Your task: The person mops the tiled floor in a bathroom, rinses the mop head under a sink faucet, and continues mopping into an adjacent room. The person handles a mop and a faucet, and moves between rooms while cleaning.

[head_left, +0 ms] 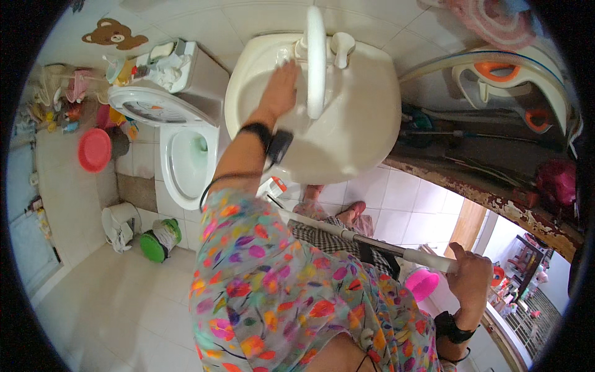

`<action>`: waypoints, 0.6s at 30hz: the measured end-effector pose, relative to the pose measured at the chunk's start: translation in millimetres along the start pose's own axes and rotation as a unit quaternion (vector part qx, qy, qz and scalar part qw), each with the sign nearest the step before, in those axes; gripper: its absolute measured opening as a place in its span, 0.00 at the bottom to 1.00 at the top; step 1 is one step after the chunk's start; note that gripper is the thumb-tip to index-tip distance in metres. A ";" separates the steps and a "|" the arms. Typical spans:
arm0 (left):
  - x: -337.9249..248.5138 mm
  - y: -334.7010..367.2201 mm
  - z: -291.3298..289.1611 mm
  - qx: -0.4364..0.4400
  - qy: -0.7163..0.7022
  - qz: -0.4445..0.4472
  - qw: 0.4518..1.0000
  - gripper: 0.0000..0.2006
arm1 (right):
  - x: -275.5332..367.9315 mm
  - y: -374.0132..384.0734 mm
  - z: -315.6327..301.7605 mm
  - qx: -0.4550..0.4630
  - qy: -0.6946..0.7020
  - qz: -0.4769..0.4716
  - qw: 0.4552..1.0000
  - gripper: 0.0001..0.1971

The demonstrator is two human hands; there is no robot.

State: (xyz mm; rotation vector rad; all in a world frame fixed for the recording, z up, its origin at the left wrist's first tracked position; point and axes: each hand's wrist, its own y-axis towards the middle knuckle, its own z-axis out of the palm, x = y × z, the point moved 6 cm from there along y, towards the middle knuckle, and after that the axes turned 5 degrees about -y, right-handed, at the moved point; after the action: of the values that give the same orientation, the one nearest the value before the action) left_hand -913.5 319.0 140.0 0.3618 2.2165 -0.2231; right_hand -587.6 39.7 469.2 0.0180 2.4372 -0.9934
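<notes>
My left hand (pixel 281 87) is inside the left part of the cream washbasin (pixel 365 155), slightly blurred. Its fingers are stretched out flat near the rear wall of the basin, with nothing seen in them. Just to its right rises the white faucet spout (pixel 315 68), and a lever handle (pixel 342 49) stands beside that. My right hand (pixel 470 273) is wrapped round the pale grip of a long-handled tool (pixel 372 243). The pole slants across my front to the left, down to an orange and white end (pixel 273 186) beside the toilet; its exact kind is unclear.
The toilet (pixel 188 162) stands left of the basin with its lid up. Farther left are a red basin (pixel 95 150), a green bin (pixel 160 240) and a white bin (pixel 121 223). At right, a worn edge (pixel 489 198) borders a dark shelf; a pink basin (pixel 423 283) sits below.
</notes>
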 end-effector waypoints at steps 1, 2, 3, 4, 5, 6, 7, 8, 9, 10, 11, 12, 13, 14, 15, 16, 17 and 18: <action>1.9 -20.5 9.8 0.029 -0.092 -0.052 0.994 0.27 | -1.3 1.3 0.3 -0.006 -0.011 0.005 1.000 0.25; 2.7 -41.7 20.9 0.053 -0.127 -0.092 0.986 0.26 | -2.1 2.7 0.7 -0.010 -0.022 0.001 1.000 0.25; 2.3 -56.1 37.0 0.069 -0.176 -0.136 0.973 0.22 | -2.4 3.9 2.6 -0.007 -0.036 -0.006 0.999 0.25; 5.7 -69.1 56.1 0.087 -0.219 -0.219 0.947 0.19 | -3.3 5.9 1.2 -0.032 -0.020 -0.010 0.999 0.24; 4.3 -73.9 68.3 0.025 -0.393 -0.251 0.884 0.16 | -3.6 7.1 1.3 -0.047 -0.012 -0.020 0.999 0.25; 4.6 -77.2 82.5 -0.034 -0.540 -0.297 0.787 0.15 | -4.3 9.0 3.0 -0.049 -0.009 -0.026 0.998 0.26; 1.7 -79.4 95.6 -0.078 -0.677 -0.315 0.661 0.14 | -5.4 9.4 3.9 -0.056 -0.014 -0.030 0.998 0.26; -0.9 -75.4 98.0 -0.092 -0.699 -0.296 0.644 0.14 | -5.8 9.2 3.6 -0.074 0.002 -0.032 0.997 0.26; -2.3 -72.9 100.7 -0.118 -0.704 -0.305 0.631 0.14 | -7.4 8.6 5.4 -0.071 0.003 -0.029 0.997 0.25; -5.4 -68.5 100.3 -0.137 -0.714 -0.303 0.616 0.15 | -8.4 7.5 7.0 -0.068 0.006 -0.026 0.997 0.25; -9.3 -65.6 98.1 -0.156 -0.723 -0.300 0.602 0.15 | -8.6 5.9 7.1 -0.076 0.013 -0.032 0.997 0.24; -14.0 -63.5 95.9 -0.173 -0.714 -0.306 0.606 0.16 | -9.8 4.4 8.8 -0.069 0.014 -0.027 0.997 0.23; -19.8 -62.8 93.1 -0.187 -0.704 -0.312 0.610 0.16 | -10.2 2.7 9.2 -0.073 0.020 -0.030 0.997 0.22; -27.5 -62.6 91.4 -0.199 -0.692 -0.316 0.617 0.16 | -10.3 1.3 9.6 -0.078 0.027 -0.034 0.996 0.21; -37.3 -63.2 90.4 -0.203 -0.657 -0.321 0.650 0.16 | -10.9 -0.2 10.5 -0.081 0.026 -0.033 0.996 0.20; -47.9 -64.2 89.5 -0.206 -0.619 -0.321 0.686 0.16 | -11.0 -0.2 11.5 -0.090 0.026 -0.035 0.995 0.19; -59.5 -63.8 88.1 -0.205 -0.585 -0.316 0.719 0.16 | -11.5 -0.9 12.5 -0.099 0.025 -0.036 0.994 0.18; -71.9 -59.9 81.8 -0.197 -0.501 -0.290 0.791 0.17 | -12.3 -0.5 14.9 -0.107 0.019 -0.029 0.994 0.17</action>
State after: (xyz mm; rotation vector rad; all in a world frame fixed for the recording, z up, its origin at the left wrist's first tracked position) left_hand -830.9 226.4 148.1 -0.5864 1.1803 -0.2005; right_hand -570.3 31.6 466.1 -0.1089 2.5806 -0.7577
